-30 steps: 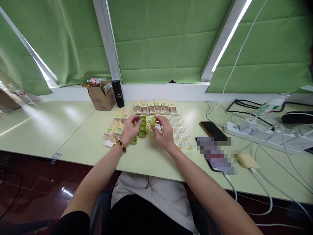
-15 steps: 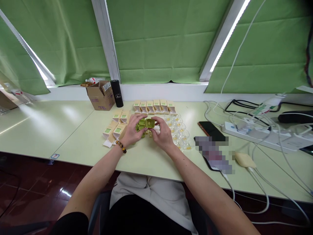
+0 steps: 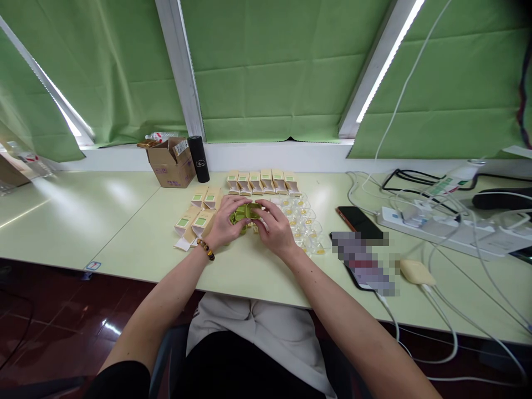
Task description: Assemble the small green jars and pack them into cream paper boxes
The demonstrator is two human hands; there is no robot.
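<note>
Both hands meet over the table around small olive-green plastic cups point(image 3: 247, 211). My left hand point(image 3: 226, 220), with a beaded bracelet at the wrist, is closed round the cups from the left side. My right hand point(image 3: 275, 226) pinches the right-hand cup between thumb and fingers. How the green pieces join is partly hidden by the fingers. Just right of my right hand lie rows of clear plastic pieces with yellow centres point(image 3: 308, 223). Beside my left hand stand several small cream cardboard boxes point(image 3: 202, 220) with green square labels.
A row of similar cream boxes point(image 3: 266, 180) stands at the back. Further left are a brown carton point(image 3: 170, 166) and a black cylinder point(image 3: 199, 159). Phones point(image 3: 361, 221), a yellow charging case point(image 3: 417, 272), a white power strip point(image 3: 440, 230) and loose cables lie at right.
The right-hand green cup has tilted, so its open top shows less and it sits closer against the other green pieces. My right fingers have shifted over it.
</note>
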